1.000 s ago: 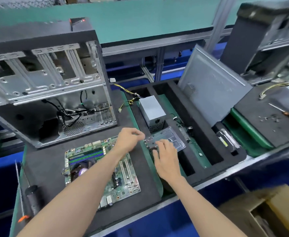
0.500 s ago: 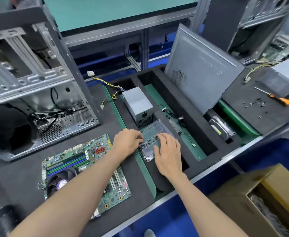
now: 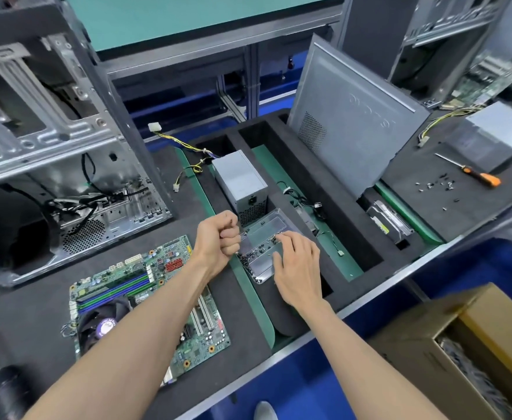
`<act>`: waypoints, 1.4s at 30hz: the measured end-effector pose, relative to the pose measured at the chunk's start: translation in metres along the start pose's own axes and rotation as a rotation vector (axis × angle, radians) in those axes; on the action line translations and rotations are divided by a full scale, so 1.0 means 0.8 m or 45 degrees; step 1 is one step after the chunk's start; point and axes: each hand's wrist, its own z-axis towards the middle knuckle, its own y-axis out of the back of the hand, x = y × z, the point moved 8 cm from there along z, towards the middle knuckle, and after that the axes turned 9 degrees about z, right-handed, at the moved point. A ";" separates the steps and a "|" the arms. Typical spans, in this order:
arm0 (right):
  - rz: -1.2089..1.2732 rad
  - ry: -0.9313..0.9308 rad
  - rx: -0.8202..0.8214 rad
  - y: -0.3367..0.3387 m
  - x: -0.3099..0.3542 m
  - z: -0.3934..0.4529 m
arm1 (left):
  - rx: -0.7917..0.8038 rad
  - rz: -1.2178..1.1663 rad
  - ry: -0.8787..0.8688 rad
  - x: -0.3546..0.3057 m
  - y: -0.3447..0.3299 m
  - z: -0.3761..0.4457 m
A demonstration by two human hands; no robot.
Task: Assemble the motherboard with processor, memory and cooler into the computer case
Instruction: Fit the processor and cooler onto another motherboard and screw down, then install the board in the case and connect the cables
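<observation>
The motherboard (image 3: 145, 301) lies flat on the dark foam mat (image 3: 36, 304), just below and to the left of the left hand (image 3: 217, 241), with its green memory sticks (image 3: 112, 294) seated and the round cooler (image 3: 103, 321) mounted near its lower left corner. It looks parked there, ready to be lifted, because the open computer case (image 3: 66, 140) stands up and to the left of both hands with its side bare and its cables bundled inside. My guess is the person is gathering screws before moving the board in.

A clear plastic screw tray (image 3: 264, 244) sits in a foam recess between the two hands, small dark screws heaped along its near left edge, handy to either hand. The left hand is curled into a loose fist at the tray's left rim, fingers folded into the palm; it may be cupping screws already picked, though nothing shows inside it, so I cannot tell what it holds. The right hand (image 3: 298, 268) lies palm down over the tray's right half, fingers slightly spread and fingertips (image 3: 280, 237) touching down among the screws, seemingly sorting or picking rather than clamping anything.

Just beyond the left hand stands the grey power supply (image 3: 239, 180), its wires trailing away. Far off to the right of the right hand lies an orange-handled screwdriver (image 3: 473, 174) beside scattered screws.
</observation>
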 end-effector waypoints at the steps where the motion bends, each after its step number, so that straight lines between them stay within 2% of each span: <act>1: -0.005 0.001 0.000 0.000 0.000 0.001 | 0.061 -0.156 0.055 0.001 -0.004 -0.001; 3: -0.004 -0.003 0.001 0.001 0.000 0.002 | 0.128 -0.227 0.110 0.002 -0.011 -0.002; 5: -0.001 -0.002 0.006 0.001 -0.001 0.004 | 0.067 0.005 0.101 0.004 -0.012 0.000; 6: -0.003 -0.002 0.012 0.000 -0.002 0.005 | 0.008 0.265 0.045 0.003 -0.011 0.002; 9: 0.005 -0.002 0.019 -0.001 -0.004 0.007 | -0.075 1.312 -0.289 -0.006 -0.027 0.005; 10: 0.009 -0.004 0.019 -0.001 -0.005 0.006 | -0.076 1.516 -0.360 -0.004 -0.032 0.006; 18: 0.011 -0.013 0.036 -0.002 -0.008 0.007 | -0.041 1.915 -0.404 0.011 -0.042 0.016; 20: -0.003 -0.007 0.049 -0.001 -0.007 0.006 | -0.085 1.836 -0.401 0.006 -0.040 0.014; 22: -0.004 0.002 0.049 0.000 -0.006 0.006 | -0.143 1.538 -0.361 -0.002 -0.034 0.011; 24: 0.003 0.010 0.032 0.004 -0.004 0.006 | -0.123 0.963 -0.238 -0.003 -0.023 0.010; 27: 0.007 0.031 0.004 0.009 0.001 0.008 | 0.019 -0.033 0.014 0.006 -0.014 0.004; 30: 0.010 0.055 0.002 0.011 0.009 0.011 | 0.183 -0.557 0.175 0.001 -0.024 -0.010; 32: 0.016 0.074 0.009 0.010 0.018 0.014 | 0.302 -0.683 0.181 -0.008 -0.031 -0.020; 36: 0.031 0.137 0.009 0.014 0.042 0.018 | 0.404 -0.729 0.159 -0.029 -0.025 -0.039; 39: 0.034 0.191 0.055 0.015 0.065 0.021 | 0.375 -0.724 0.148 -0.044 -0.005 -0.055; 42: 0.085 0.239 0.150 0.007 0.097 0.022 | 0.256 -0.731 0.078 -0.062 0.036 -0.076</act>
